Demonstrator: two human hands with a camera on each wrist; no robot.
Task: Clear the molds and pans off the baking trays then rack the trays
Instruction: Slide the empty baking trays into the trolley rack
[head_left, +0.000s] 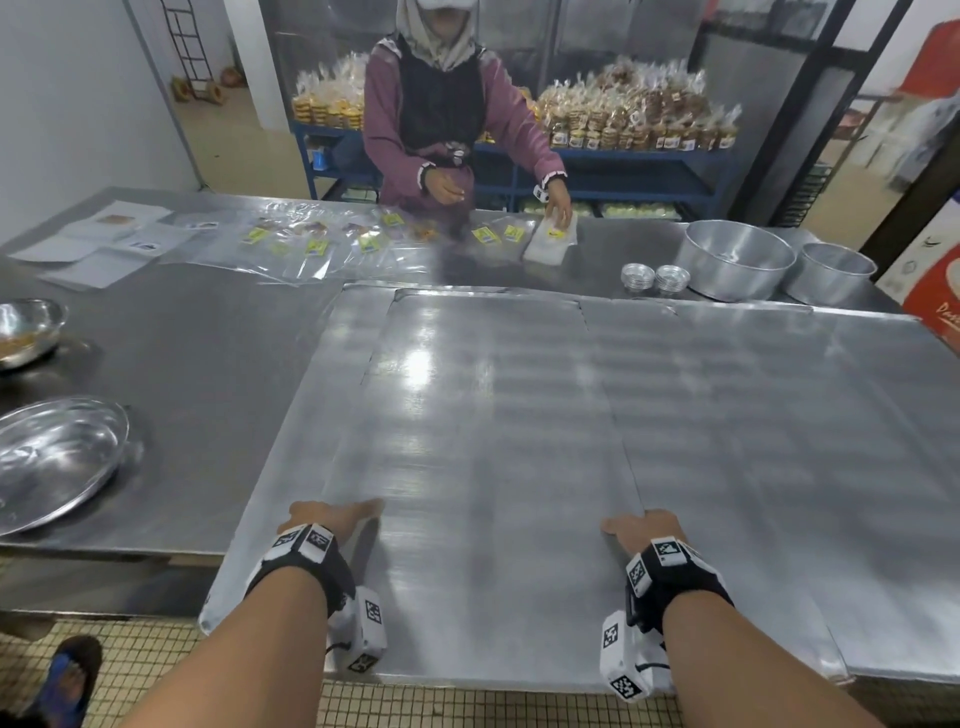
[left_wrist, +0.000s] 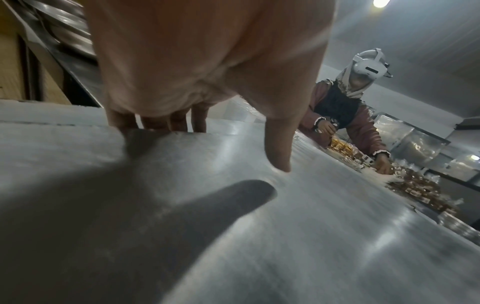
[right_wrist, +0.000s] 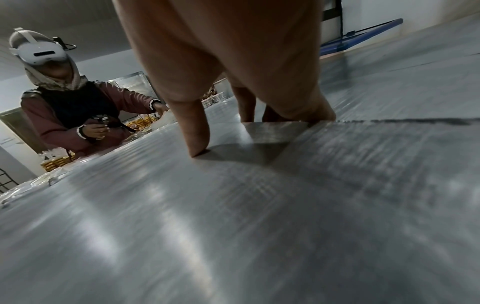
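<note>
Several flat aluminium baking trays lie overlapped on the steel table (head_left: 208, 364). The top tray (head_left: 483, 415) runs down the middle, over a left tray (head_left: 291, 467) and a right tray (head_left: 779, 441). My left hand (head_left: 332, 517) grips the top tray's left edge near the front: in the left wrist view its fingers (left_wrist: 155, 123) curl over the edge and the thumb hovers over the tray (left_wrist: 285, 236). My right hand (head_left: 641, 525) grips the right edge, thumb (right_wrist: 197, 142) pressed on the tray (right_wrist: 155, 226), fingers hooked over the rim. The trays carry nothing.
Two round pans (head_left: 735, 265) (head_left: 831, 273) and two stacks of small molds (head_left: 654, 278) stand at the back right. Steel bowls (head_left: 57, 457) (head_left: 28, 330) sit on the left. A person (head_left: 441, 114) across the table handles plastic packets (head_left: 550, 236).
</note>
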